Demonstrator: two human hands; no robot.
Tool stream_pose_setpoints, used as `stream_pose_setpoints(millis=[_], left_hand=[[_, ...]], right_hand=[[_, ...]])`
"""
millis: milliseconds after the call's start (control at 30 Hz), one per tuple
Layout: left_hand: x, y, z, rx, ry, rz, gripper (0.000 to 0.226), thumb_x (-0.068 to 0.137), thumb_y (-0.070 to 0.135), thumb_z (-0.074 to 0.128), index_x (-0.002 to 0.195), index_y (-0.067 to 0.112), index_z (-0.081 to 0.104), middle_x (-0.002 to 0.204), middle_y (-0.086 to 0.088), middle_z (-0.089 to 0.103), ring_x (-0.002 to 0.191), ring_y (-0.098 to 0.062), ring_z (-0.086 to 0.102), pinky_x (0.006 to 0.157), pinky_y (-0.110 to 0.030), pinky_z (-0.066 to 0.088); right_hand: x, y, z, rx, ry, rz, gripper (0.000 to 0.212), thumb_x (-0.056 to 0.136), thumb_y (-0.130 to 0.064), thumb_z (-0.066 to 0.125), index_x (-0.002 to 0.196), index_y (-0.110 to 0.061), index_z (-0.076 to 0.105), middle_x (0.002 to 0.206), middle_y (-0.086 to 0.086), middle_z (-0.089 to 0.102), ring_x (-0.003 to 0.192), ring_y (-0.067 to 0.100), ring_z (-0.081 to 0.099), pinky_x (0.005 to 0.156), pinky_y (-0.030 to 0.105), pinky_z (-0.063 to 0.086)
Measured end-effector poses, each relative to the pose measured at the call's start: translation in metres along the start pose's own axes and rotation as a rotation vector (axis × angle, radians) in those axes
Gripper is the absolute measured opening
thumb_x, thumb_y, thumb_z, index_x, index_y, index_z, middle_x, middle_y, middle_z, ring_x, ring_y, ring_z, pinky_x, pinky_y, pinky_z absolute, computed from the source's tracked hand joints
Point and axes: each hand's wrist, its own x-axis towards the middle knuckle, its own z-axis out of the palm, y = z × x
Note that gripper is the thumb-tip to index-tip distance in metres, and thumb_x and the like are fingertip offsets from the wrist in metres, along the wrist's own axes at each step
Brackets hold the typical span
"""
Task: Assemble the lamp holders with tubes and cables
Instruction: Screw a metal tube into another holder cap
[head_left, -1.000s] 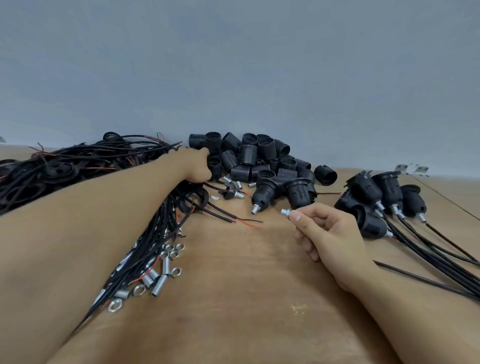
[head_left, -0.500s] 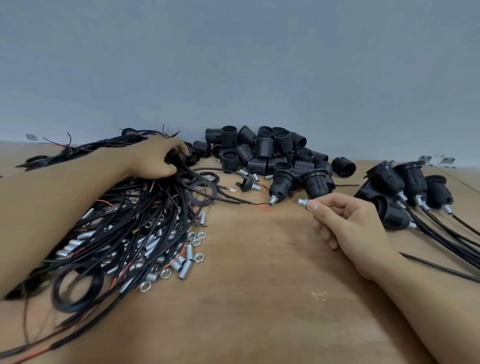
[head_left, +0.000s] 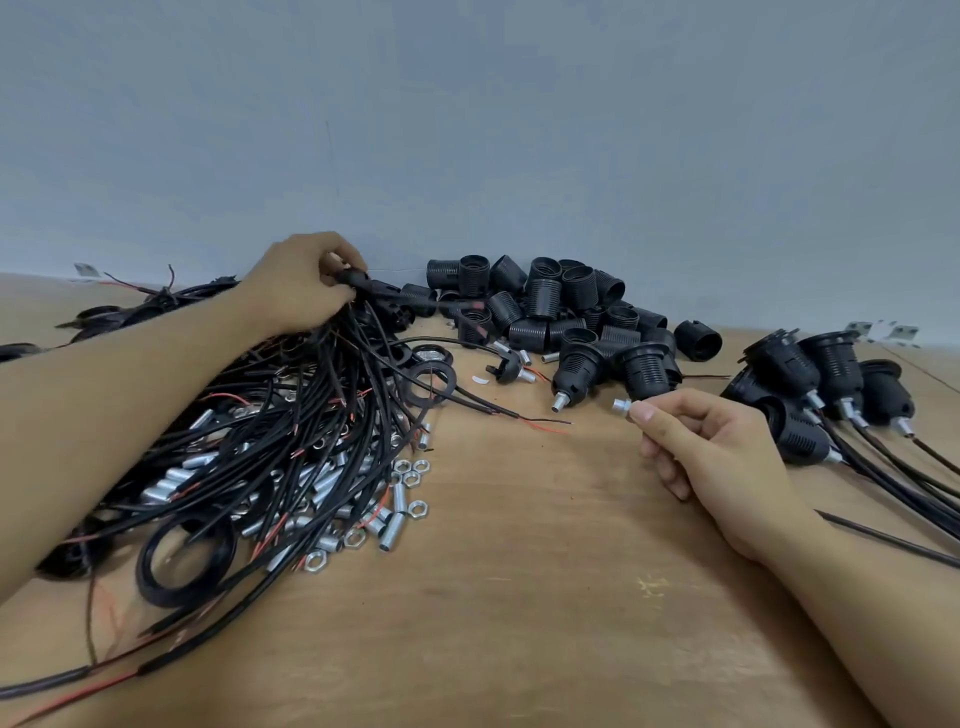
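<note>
A tangle of black cables with red wire ends covers the left of the wooden table. My left hand is raised over its far end, pinching a black cable end between thumb and fingers. My right hand rests at centre right and pinches a short silver threaded tube at its fingertips. A heap of black ribbed lamp holders lies at the back centre. Finished holders with tubes and cables lie at the right.
Silver tubes and hex nuts lie scattered under and beside the cable pile. Black rings sit among the cables. A grey wall runs along the table's far edge. Bare wood shows between my hands.
My left hand drew back from the holder heap to the cable pile and lifted, now pinching one cable end. The right hand kept holding the tube with little movement.
</note>
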Motion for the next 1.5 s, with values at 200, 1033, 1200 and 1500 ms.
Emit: stream_pose_setpoints(millis=[200,1033,1200,1500], left_hand=[[-0.006,0.014,-0.003,-0.212,-0.049,-0.12,0.019,0.091,0.01,0.068,0.09,0.028,0.071,0.093,-0.009,0.068,0.065,-0.019,0.052,0.054,-0.021,0.043],[-0.082,0.111,0.082,-0.531,-0.078,-0.106,0.039,0.067,0.05,0.086,0.079,0.022,0.061,0.083,0.003,0.072,0.077,-0.012,0.067,0.073,-0.026,0.051],[-0.127,0.136,0.113,-1.36,-0.363,-0.405,0.031,0.067,0.028,0.078,0.087,0.006,0.069,0.089,-0.007,0.074,0.078,-0.014,0.071,0.072,-0.021,0.057],[-0.141,0.136,0.122,-1.528,-0.432,-0.377,0.044,0.082,0.023,0.063,0.121,0.003,0.065,0.111,-0.017,0.073,0.101,-0.029,0.072,0.087,-0.031,0.059]], right_hand=[[0.0,0.0,0.001,-0.002,0.0,0.004,0.011,0.089,-0.024,0.07,0.079,-0.022,0.075,0.061,0.003,0.063,0.044,0.01,0.046,0.038,0.023,0.036],[0.0,-0.003,0.001,0.028,-0.009,-0.037,0.005,0.089,-0.024,0.071,0.086,-0.022,0.075,0.067,0.003,0.065,0.046,0.012,0.048,0.039,0.024,0.038],[-0.007,-0.007,0.006,0.055,-0.039,-0.144,0.006,0.087,-0.017,0.072,0.093,-0.018,0.074,0.077,0.008,0.07,0.05,0.015,0.057,0.038,0.026,0.044],[-0.011,-0.009,0.008,0.074,-0.094,-0.217,0.013,0.08,-0.025,0.074,0.091,-0.018,0.074,0.084,0.01,0.075,0.071,0.025,0.072,0.041,0.032,0.052]])
